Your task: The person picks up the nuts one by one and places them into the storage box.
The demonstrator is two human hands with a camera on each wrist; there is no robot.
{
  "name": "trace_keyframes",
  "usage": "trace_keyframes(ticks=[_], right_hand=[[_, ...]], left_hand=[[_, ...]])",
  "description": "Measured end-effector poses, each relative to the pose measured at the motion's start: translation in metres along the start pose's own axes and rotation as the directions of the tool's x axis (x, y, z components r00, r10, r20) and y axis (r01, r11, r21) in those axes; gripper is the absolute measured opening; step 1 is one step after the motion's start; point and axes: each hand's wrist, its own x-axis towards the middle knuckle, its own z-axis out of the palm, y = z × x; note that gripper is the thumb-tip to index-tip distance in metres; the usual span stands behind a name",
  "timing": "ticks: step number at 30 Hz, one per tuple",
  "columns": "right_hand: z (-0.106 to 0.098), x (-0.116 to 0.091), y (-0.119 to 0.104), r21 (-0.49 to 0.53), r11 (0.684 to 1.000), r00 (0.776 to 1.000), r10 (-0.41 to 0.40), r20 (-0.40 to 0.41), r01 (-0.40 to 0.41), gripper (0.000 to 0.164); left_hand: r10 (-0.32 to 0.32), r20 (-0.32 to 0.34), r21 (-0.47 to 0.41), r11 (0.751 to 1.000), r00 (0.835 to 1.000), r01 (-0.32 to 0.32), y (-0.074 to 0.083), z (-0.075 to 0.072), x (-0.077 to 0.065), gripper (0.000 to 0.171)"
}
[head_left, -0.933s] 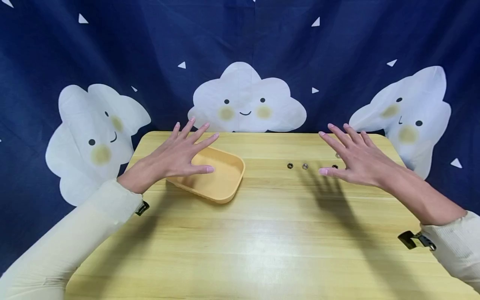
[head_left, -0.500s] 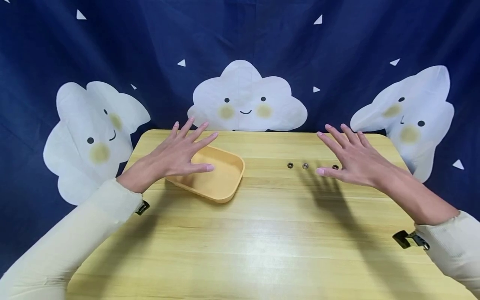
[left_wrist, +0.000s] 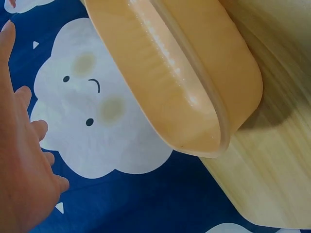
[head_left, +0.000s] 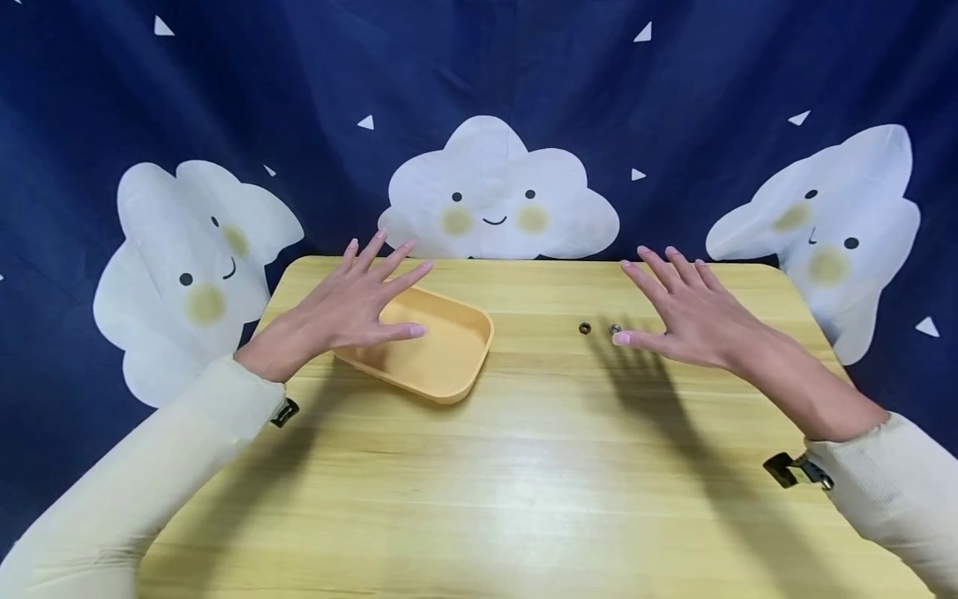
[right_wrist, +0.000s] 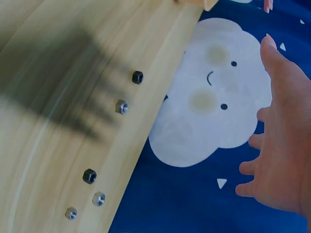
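My left hand (head_left: 348,308) is held in the air with fingers spread, above the left part of a yellow plastic tray (head_left: 456,387). It holds nothing and hides part of the tray. Over the table's right side hovers my right hand (head_left: 696,320), its fingers also spread and nothing in it. Near its thumb, in the head view, lie a dark hex nut (head_left: 585,329) and a silver nut (head_left: 615,329). The right wrist view shows more nuts on the wood: another dark nut (right_wrist: 89,176), a silver nut (right_wrist: 98,198) and a second silver nut (right_wrist: 71,213).
The light wooden table (head_left: 479,482) carries the tray and the nuts. Behind its far edge hangs a dark blue curtain (head_left: 322,75) with smiling white clouds (head_left: 497,166) and small white triangles. Both arms cast shadows on the wood.
The right hand has drifted slightly to the left, so the dark nut beside its thumb is now covered in the head view. The left hand stays almost where it was.
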Motion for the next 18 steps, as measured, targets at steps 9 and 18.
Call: trace_keyframes(ticks=[9, 18], right_hand=[[0.010, 0.016, -0.015, -0.025, 0.999, 0.999, -0.038, -0.007, 0.038, 0.101], [0.016, 0.029, -0.027, -0.036, 0.998, 0.999, -0.049, -0.012, 0.048, 0.100]], left_hand=[[-0.010, -0.014, -0.015, 1.000, 1.000, 0.010, -0.008, 0.011, 0.000, 0.092], [-0.013, -0.036, -0.008, 1.000, 0.999, 0.013, -0.013, 0.018, 0.002, 0.091]])
